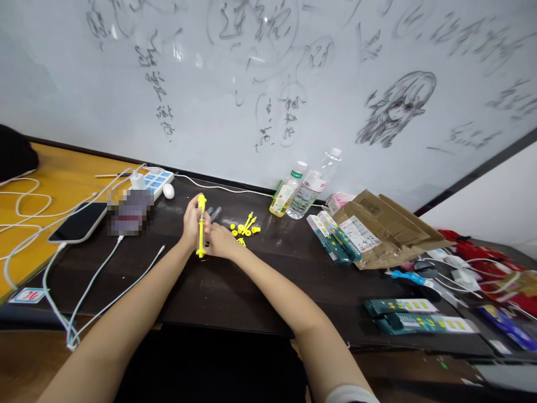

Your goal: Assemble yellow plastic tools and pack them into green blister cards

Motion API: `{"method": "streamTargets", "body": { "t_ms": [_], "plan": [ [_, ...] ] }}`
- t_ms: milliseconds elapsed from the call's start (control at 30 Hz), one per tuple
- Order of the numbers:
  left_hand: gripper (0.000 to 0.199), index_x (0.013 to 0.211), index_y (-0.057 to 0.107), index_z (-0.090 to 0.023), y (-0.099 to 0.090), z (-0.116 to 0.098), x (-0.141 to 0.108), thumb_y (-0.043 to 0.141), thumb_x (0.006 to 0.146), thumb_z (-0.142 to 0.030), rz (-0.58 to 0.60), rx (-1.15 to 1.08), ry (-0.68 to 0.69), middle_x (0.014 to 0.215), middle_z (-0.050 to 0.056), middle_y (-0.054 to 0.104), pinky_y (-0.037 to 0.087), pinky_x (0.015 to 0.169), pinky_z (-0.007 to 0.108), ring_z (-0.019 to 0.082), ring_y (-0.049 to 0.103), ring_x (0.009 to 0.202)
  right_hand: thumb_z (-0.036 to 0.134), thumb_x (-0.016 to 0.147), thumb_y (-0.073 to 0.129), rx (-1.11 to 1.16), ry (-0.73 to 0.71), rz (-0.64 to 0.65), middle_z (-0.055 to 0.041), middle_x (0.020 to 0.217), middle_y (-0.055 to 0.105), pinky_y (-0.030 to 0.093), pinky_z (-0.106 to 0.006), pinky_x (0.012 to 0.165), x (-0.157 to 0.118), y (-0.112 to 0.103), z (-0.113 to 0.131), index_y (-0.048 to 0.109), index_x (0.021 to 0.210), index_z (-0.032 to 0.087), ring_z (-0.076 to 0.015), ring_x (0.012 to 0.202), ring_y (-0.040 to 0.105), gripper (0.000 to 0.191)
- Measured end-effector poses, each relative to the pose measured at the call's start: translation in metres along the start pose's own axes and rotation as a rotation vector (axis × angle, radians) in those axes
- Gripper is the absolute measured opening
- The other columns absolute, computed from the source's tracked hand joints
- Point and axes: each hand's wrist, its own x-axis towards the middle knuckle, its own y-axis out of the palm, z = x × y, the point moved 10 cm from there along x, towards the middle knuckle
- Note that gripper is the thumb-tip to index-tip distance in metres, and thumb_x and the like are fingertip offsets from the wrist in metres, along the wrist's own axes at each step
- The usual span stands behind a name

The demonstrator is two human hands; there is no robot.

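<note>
Tabletop: dark [260, 291], below a whiteboard [188, 112] across the upper frame.
Left hand [191, 223]: grips a yellow-ended clear tube [201, 229] left of centre, lengthwise up the frame, likely keeping both ends exposed.
Right hand [223, 240]: beside the tube; its fingers are partly hidden, so whether they grip is unclear.
Yellow parts [240, 228]: loose just right of the hands, probably for easy reach.
Bottles [285, 196] [308, 193]: near the board, upper centre, seemingly out of the arms' way.
Cardboard box [390, 221]: right of the bottles.
Phone [79, 223]: left of frame, cabled, presumably charging.
</note>
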Motion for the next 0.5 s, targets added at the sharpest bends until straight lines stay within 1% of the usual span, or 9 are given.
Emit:
{"method": "streamTargets", "body": {
  "t_ms": [67,133,200,267,367,433,500],
  "plan": [
    [0.062,0.139,0.033,-0.022,0.000,-0.010,-0.001,0.048,0.080,-0.034,-0.001,0.016,0.039,0.043,-0.010,0.045,0.030,0.032,0.016,0.007,0.037,0.029,0.041,0.075,0.067,0.006,0.056,0.073,-0.0127,0.101,0.064,0.047,-0.038,0.083,0.008,0.008,0.004,0.062,0.094,0.015,-0.0274,0.099,0.057,0.033],
    [0.061,0.138,0.034,-0.022,0.000,-0.017,0.000,0.048,0.080,-0.034,-0.009,0.038,0.069,0.043,-0.010,0.045,0.029,0.032,0.016,0.007,0.037,0.029,0.036,0.074,0.068,0.029,0.138,0.143,-0.0132,0.108,0.065,0.049,-0.039,0.082,0.014,0.013,0.006,0.061,0.103,0.016,-0.0294,0.103,0.059,0.036],
    [0.061,0.138,0.035,-0.021,-0.002,-0.022,0.000,0.048,0.080,-0.034,-0.025,0.047,0.089,0.043,-0.010,0.045,0.029,0.033,0.016,0.008,0.038,0.029,0.029,0.075,0.066,0.046,0.237,0.225,-0.0141,0.110,0.066,0.051,-0.039,0.080,0.016,0.018,0.004,0.061,0.105,0.016,-0.0305,0.103,0.061,0.034],
    [0.061,0.138,0.036,-0.020,-0.003,-0.024,0.000,0.047,0.080,-0.033,-0.044,0.044,0.099,0.042,-0.010,0.045,0.029,0.032,0.017,0.008,0.038,0.029,0.024,0.077,0.062,0.069,0.299,0.297,-0.0150,0.107,0.068,0.051,-0.038,0.078,0.015,0.021,0.004,0.064,0.100,0.015,-0.0306,0.101,0.063,0.025],
    [0.060,0.137,0.036,-0.019,-0.003,-0.023,0.000,0.047,0.080,-0.032,-0.051,0.051,0.106,0.042,-0.009,0.046,0.029,0.032,0.017,0.008,0.037,0.029,0.019,0.078,0.059,0.085,0.314,0.325,-0.0148,0.104,0.070,0.051,-0.037,0.079,0.014,0.020,0.006,0.066,0.091,0.015,-0.0299,0.098,0.065,0.016],
    [0.060,0.138,0.036,-0.020,-0.001,-0.022,0.000,0.047,0.080,-0.032,-0.037,0.050,0.109,0.043,-0.009,0.046,0.030,0.032,0.017,0.009,0.038,0.029,0.018,0.078,0.058,0.076,0.301,0.317,-0.0141,0.103,0.070,0.051,-0.038,0.080,0.012,0.019,0.006,0.066,0.092,0.015,-0.0303,0.099,0.066,0.016],
    [0.061,0.138,0.035,-0.020,0.000,-0.020,0.000,0.047,0.080,-0.033,-0.017,0.040,0.100,0.043,-0.009,0.046,0.030,0.032,0.017,0.009,0.038,0.029,0.022,0.076,0.060,0.078,0.299,0.299,-0.0140,0.101,0.070,0.051,-0.039,0.078,0.007,0.016,0.003,0.065,0.091,0.015,-0.0315,0.097,0.066,0.018]
  ]
}}
